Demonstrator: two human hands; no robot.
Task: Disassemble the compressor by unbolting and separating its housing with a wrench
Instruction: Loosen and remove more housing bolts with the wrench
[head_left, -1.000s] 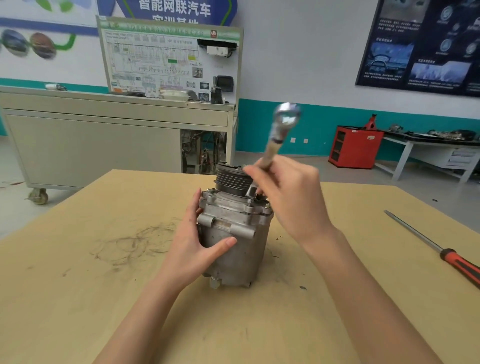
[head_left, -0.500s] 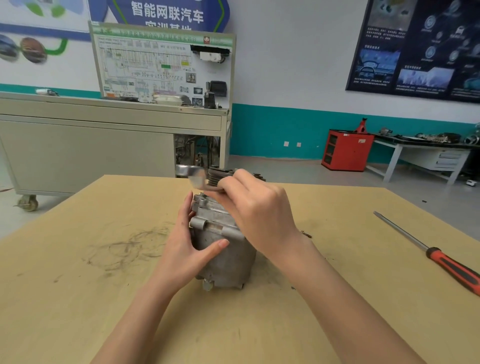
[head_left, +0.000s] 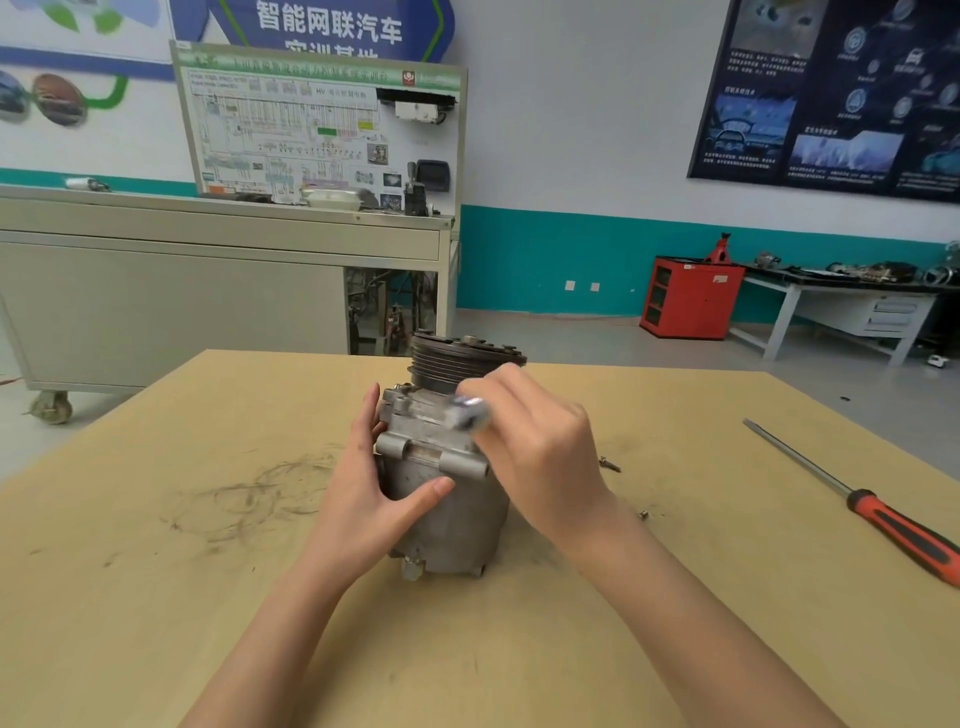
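Reaching in from the near edge of the tabletop (head_left: 208, 597), both forearms angle toward its middle, where the compressor (head_left: 447, 509) stands upright with its grooved pulley (head_left: 452, 361) on top. The left hand (head_left: 374, 499) braces the housing's left side, fingers straight and thumb flat across the front. The right hand (head_left: 535, 452) curls over the top, gripping a blurred wrench (head_left: 467, 413), with two loose bolts (head_left: 610, 463) beside that wrist and a screwdriver (head_left: 883, 514) near the right edge.
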